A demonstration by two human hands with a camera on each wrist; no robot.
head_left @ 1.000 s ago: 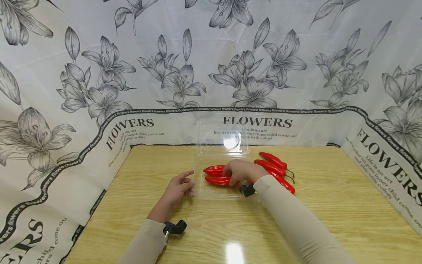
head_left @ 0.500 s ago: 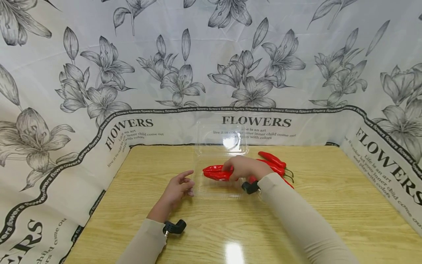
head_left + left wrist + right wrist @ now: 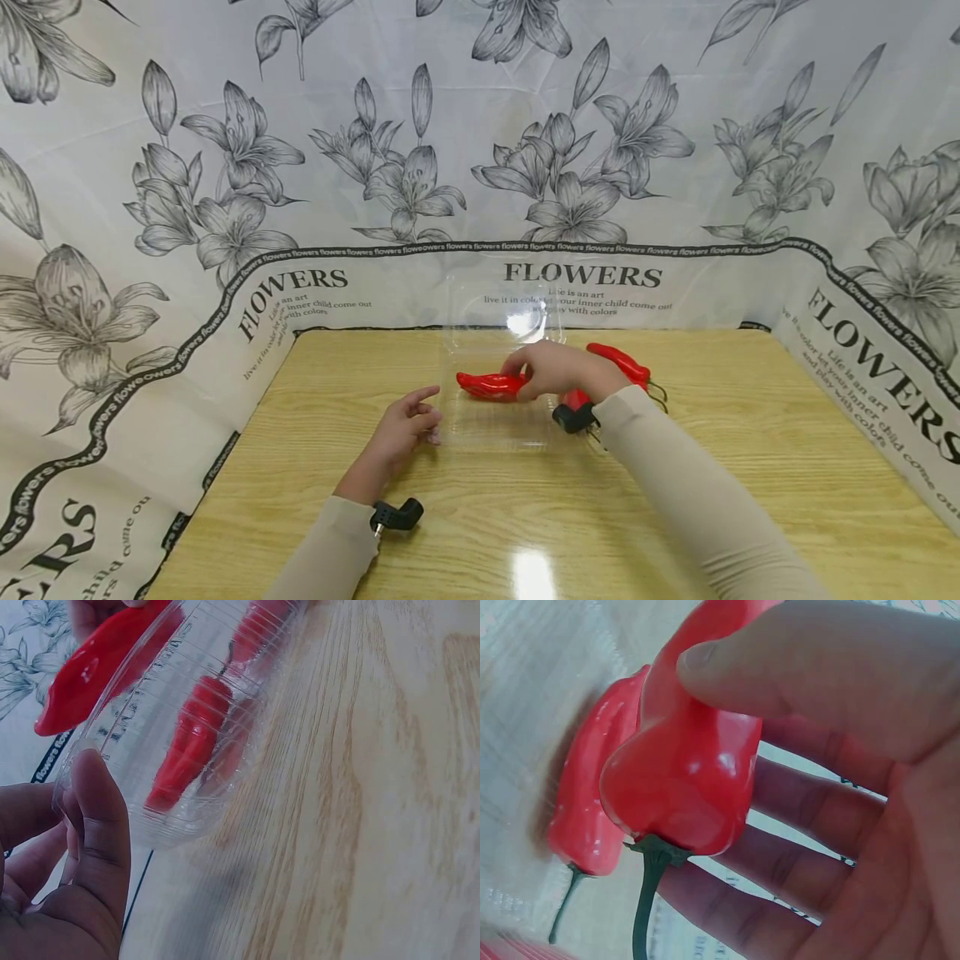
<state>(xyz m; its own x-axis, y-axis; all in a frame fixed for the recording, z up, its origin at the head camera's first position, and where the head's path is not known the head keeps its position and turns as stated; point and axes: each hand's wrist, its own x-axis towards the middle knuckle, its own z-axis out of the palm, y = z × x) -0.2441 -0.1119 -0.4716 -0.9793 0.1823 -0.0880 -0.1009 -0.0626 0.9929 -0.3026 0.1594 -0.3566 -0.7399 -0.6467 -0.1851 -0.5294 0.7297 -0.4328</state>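
Note:
A clear plastic container (image 3: 495, 437) stands on the table with its lid up. My right hand (image 3: 551, 367) grips a red pepper (image 3: 682, 780) between thumb and fingers, its green stem hanging free; in the head view this pepper (image 3: 487, 386) hovers over the container. Another red pepper (image 3: 592, 787) lies inside, seen beside the held one in the right wrist view and through the clear wall in the left. My left hand (image 3: 75, 847) pinches the container's near rim with its thumb; in the head view, that hand (image 3: 408, 425) sits at the left side.
More red peppers (image 3: 618, 362) lie right of the container, partly hidden by the right wrist and its camera (image 3: 573, 418). A flower-printed cloth (image 3: 390, 292) rises behind the wooden table (image 3: 480, 517).
The right hand has moved slightly back and up with its pepper, which now covers the one lying in the container in the head view. The left hand has stayed put.

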